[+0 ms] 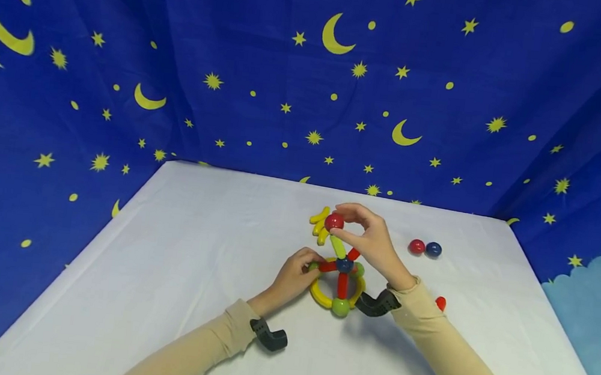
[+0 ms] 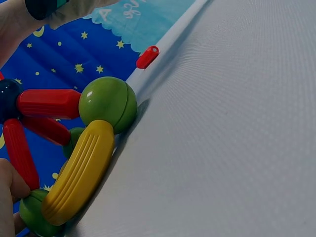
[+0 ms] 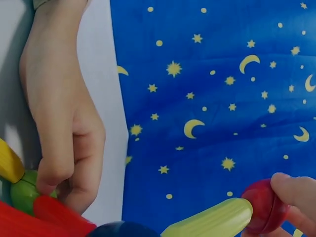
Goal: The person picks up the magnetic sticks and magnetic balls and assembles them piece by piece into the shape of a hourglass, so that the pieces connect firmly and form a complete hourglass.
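A magnetic ball-and-stick structure stands on the table, with a yellow ring of curved sticks [image 2: 81, 173] at its base. Red sticks [image 1: 342, 286] rise from green balls [image 1: 340, 307] on the ring to a dark blue ball [image 1: 344, 265]. A lime-green stick [image 3: 210, 220] extends up from the blue ball and meets a red ball [image 1: 334, 221]. My right hand [image 1: 373, 243] pinches that red ball between thumb and fingers. At the structure's left side, my left hand [image 1: 292, 275] grips another green ball [image 3: 24, 192] with thumb and finger.
Several yellow curved sticks [image 1: 321, 226] lie behind the structure. A loose red ball [image 1: 417, 247] and a blue ball [image 1: 433, 250] sit at the right. A short red stick [image 2: 147, 57] lies nearer, partly hidden by my right sleeve in the head view. A starry blue curtain [image 1: 269, 58] borders the table.
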`<action>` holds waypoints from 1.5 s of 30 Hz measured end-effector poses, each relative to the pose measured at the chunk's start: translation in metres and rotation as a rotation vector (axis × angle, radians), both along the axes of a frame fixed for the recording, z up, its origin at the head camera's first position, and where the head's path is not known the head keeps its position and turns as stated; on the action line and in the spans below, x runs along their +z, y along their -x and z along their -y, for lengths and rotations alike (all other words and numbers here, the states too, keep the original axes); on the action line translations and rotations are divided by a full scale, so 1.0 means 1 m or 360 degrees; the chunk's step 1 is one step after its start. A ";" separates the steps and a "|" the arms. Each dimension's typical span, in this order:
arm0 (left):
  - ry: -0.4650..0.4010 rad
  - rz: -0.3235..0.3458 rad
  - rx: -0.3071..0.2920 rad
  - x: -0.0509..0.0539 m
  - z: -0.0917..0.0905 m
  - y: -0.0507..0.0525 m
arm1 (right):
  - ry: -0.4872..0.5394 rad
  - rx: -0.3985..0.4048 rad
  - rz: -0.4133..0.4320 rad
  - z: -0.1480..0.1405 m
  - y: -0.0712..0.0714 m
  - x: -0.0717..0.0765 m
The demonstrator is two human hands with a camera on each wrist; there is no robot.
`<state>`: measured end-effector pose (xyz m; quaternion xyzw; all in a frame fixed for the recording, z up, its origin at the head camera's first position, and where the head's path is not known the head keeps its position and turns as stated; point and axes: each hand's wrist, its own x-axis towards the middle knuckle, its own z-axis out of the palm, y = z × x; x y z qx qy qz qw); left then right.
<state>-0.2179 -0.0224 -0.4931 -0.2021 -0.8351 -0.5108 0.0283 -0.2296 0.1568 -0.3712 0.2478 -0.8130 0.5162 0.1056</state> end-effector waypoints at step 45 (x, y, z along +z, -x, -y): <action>-0.0508 0.0217 -0.0370 0.069 0.008 -0.004 | -0.0100 -0.1126 0.0540 -0.169 0.026 -0.091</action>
